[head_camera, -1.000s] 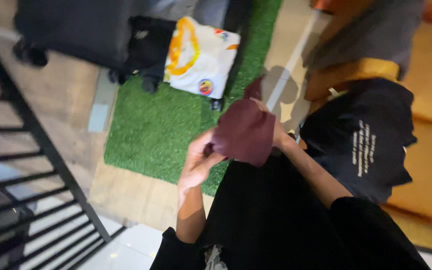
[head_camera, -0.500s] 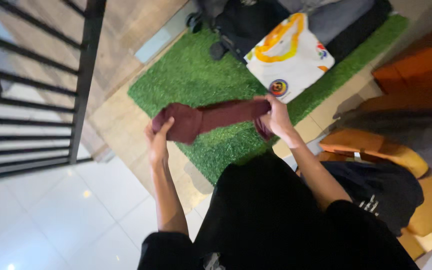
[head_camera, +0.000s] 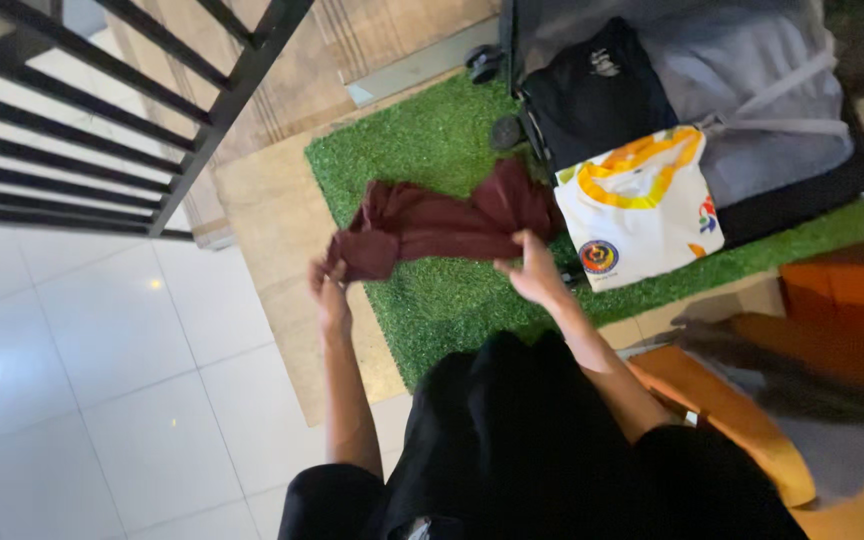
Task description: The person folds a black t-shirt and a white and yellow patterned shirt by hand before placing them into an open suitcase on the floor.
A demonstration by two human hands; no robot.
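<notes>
Hands (head_camera: 330, 292), 2 of them, each grip clenched on 1 maroon cloth (head_camera: 442, 222) above 1 green mat (head_camera: 422, 140).

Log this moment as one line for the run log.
left hand: grips maroon cloth | right hand: holds cloth's other end | cloth: spread over green mat | nearby: open suitcase, white shirt

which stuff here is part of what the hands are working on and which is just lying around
In hand:
maroon cloth, held at one end by the left hand and at the other by the right hand

Lying about:
open suitcase
white and orange shirt
black garment
grey garment
green mat
black railing
orange cushion
</notes>
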